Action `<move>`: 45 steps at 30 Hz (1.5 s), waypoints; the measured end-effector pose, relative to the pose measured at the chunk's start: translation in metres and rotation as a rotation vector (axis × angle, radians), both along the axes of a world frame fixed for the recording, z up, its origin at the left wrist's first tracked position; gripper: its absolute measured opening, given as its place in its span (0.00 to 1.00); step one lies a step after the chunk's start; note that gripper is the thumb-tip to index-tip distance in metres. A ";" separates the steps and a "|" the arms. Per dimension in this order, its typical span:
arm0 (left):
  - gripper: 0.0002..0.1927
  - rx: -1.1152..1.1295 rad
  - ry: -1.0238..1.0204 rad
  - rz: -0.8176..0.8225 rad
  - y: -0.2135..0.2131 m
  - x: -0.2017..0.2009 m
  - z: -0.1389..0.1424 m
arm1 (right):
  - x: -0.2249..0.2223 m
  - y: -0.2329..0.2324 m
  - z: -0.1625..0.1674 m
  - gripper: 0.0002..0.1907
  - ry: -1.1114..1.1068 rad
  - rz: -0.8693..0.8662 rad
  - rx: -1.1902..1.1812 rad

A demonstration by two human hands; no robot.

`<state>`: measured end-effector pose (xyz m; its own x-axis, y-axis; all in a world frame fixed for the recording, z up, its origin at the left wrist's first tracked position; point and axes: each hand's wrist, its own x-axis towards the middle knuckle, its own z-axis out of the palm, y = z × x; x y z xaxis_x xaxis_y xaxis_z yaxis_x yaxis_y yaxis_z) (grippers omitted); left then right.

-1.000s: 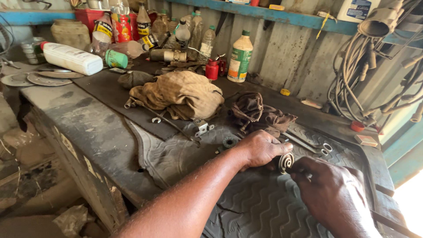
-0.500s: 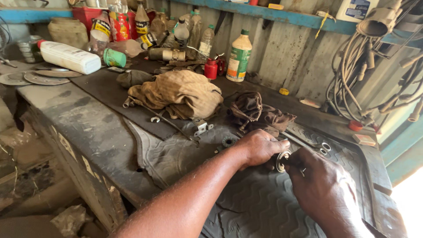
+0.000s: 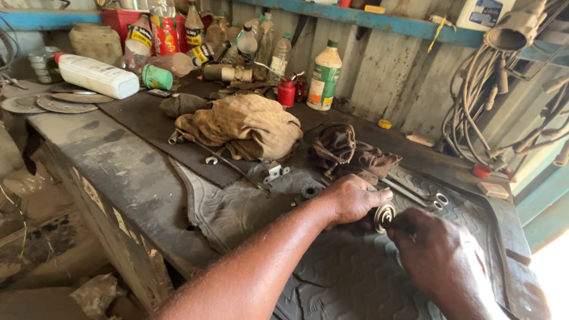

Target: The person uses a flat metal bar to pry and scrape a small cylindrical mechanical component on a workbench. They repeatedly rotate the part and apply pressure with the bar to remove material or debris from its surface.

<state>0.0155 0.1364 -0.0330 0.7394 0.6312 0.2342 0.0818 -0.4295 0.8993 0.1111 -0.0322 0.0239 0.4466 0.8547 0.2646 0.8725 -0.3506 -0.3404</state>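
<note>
Shiny metal round part (image 3: 384, 216), ribbed matt rubber mat (image 3: 349, 278), crumpled tan cloth (image 3: 246, 125).

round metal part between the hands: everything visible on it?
The round metal part is small, disc-like, grey-silver with concentric rings on its face, as far as shows. It stands on edge just above the ribbed rubber mat. The left hand holds its left side; the right hand meets its right. Much is hidden.

Two bare forearms, no sleeves, no gloves; left hand (image 3: 351, 200) and right hand (image 3: 437, 255) smudged with grime.
</note>
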 end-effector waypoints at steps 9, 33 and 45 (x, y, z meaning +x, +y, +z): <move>0.26 0.051 -0.066 -0.016 0.004 0.003 -0.004 | 0.008 0.002 -0.008 0.11 0.023 0.025 0.042; 0.27 0.040 -0.019 0.023 0.000 0.002 -0.003 | 0.020 -0.002 -0.018 0.09 -0.164 0.130 -0.074; 0.26 0.006 -0.063 -0.008 0.004 0.007 -0.005 | 0.009 -0.004 -0.004 0.12 0.033 0.015 -0.124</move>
